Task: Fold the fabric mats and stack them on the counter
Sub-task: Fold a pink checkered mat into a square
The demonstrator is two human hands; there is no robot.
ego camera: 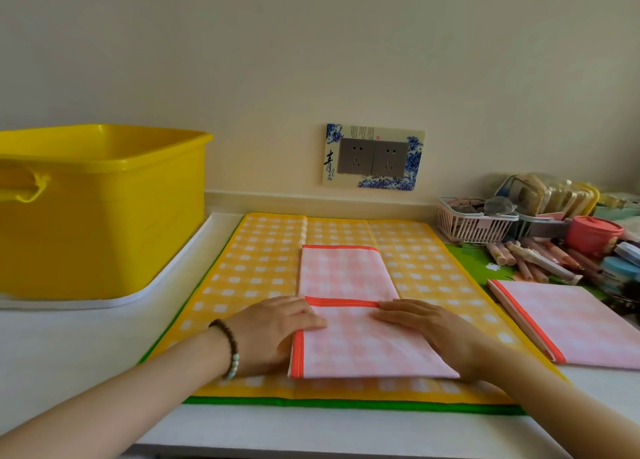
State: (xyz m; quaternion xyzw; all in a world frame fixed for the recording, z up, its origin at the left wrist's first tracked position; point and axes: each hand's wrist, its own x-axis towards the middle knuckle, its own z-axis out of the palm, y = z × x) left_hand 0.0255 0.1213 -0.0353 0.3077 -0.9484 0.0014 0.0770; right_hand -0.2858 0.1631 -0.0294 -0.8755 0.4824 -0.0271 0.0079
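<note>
A pink checked mat with orange trim [349, 340] lies partly folded on a spread yellow checked mat [256, 268] in the middle of the counter. Its near part is doubled over; the far part [343, 271] stays flat. My left hand [277, 330] presses flat on the fold's left edge. My right hand [426, 327] presses flat on its right side. A second pink mat [571, 323], folded, rests to the right on the counter.
A large yellow plastic tub [100, 209] stands at the left on a white tray. A green mat edge [346, 403] shows under the yellow one. Baskets, jars and tubes [540, 236] crowd the back right. A wall socket [374, 157] is behind.
</note>
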